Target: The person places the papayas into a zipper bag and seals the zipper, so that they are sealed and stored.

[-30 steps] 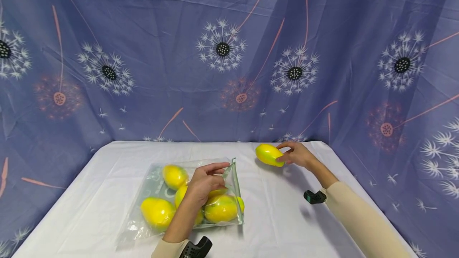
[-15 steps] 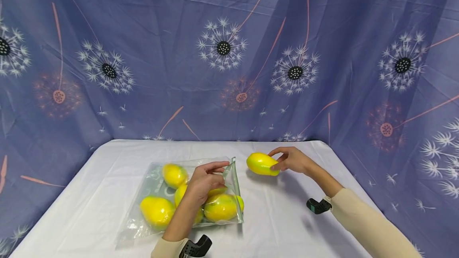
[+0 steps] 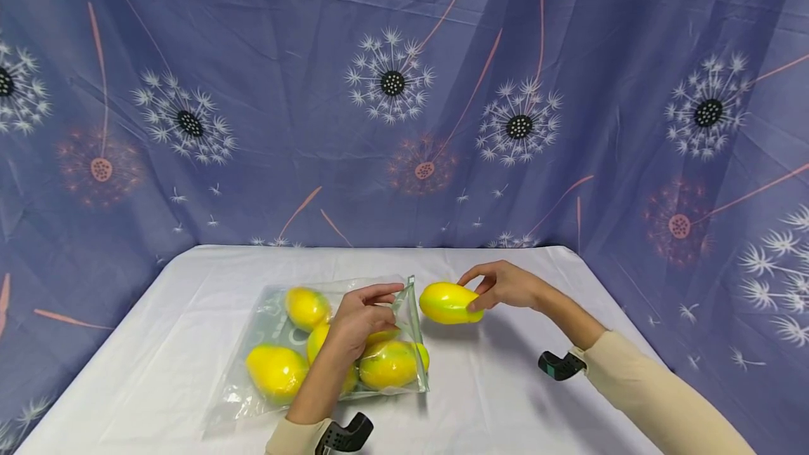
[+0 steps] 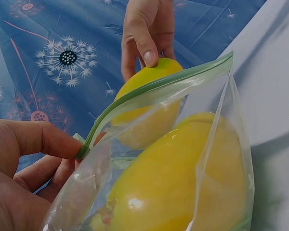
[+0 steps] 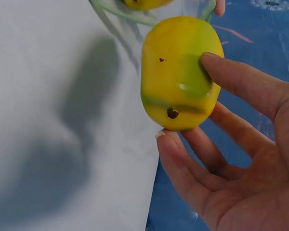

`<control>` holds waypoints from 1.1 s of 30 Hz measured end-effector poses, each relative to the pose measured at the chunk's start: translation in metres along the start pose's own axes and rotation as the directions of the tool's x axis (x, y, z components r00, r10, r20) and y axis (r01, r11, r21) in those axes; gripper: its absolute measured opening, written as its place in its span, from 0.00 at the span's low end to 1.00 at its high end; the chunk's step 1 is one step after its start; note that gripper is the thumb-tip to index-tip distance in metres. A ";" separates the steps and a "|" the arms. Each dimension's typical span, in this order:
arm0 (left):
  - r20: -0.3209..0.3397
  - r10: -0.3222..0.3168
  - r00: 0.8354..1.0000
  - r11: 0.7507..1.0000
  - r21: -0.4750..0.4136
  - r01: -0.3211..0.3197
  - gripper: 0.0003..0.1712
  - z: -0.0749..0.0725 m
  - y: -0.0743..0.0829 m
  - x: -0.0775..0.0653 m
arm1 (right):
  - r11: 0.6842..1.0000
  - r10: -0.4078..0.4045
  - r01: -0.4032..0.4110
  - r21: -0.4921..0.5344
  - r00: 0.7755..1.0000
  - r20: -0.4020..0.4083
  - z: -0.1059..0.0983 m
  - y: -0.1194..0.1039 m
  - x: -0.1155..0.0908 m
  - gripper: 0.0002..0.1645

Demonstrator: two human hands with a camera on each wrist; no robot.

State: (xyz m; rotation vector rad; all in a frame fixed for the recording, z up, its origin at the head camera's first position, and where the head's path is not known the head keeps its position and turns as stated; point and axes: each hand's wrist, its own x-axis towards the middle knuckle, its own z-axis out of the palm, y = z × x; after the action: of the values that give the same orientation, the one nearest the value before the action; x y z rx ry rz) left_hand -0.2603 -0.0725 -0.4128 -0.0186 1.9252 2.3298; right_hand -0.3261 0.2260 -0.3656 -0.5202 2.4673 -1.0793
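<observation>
A yellow mango (image 3: 450, 302) with a green streak is held in the air by my right hand (image 3: 508, 285), thumb and fingers round its right end. In the right wrist view the mango (image 5: 180, 77) shows its dark stem spot. A clear zip bag (image 3: 272, 321) lies on the table with several mangoes inside, one of them (image 3: 388, 365) close to its mouth. My left hand (image 3: 362, 316) pinches the upper edge of that mouth. The left wrist view shows the green zip strip (image 4: 159, 85) lifted, with the held mango (image 4: 154, 72) just beyond it.
A white cloth covers the table (image 3: 518, 399). Behind and beside it hangs a blue curtain (image 3: 284, 125) with dandelion prints. A black wrist camera (image 3: 561, 365) sits on the right forearm, another (image 3: 346, 434) on the left.
The right hand has carried the mango left and nearer, from the table's back right to beside the bag's mouth. The left hand and the bag have stayed put.
</observation>
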 end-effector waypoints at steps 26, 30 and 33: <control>-0.005 -0.006 1.000 1.000 0.008 0.006 0.30 0.001 -0.001 0.000 | 0.999 -0.041 0.044 -0.026 0.994 0.099 0.040 -0.018 0.012 0.28; 0.010 -0.007 1.000 1.000 0.008 0.007 0.30 0.000 -0.003 0.002 | 0.999 -0.036 0.039 -0.024 0.995 0.098 0.045 -0.021 0.013 0.28; 0.022 -0.009 1.000 1.000 0.012 0.009 0.31 0.001 -0.003 0.002 | 0.999 -0.031 0.033 -0.021 0.995 0.093 0.050 -0.022 0.014 0.28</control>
State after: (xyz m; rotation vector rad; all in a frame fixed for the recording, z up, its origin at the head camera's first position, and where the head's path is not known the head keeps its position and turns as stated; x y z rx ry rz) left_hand -0.2619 -0.0711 -0.4161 -0.0003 1.9247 2.3026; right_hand -0.3092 0.1749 -0.3832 -0.6045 2.4007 -1.0165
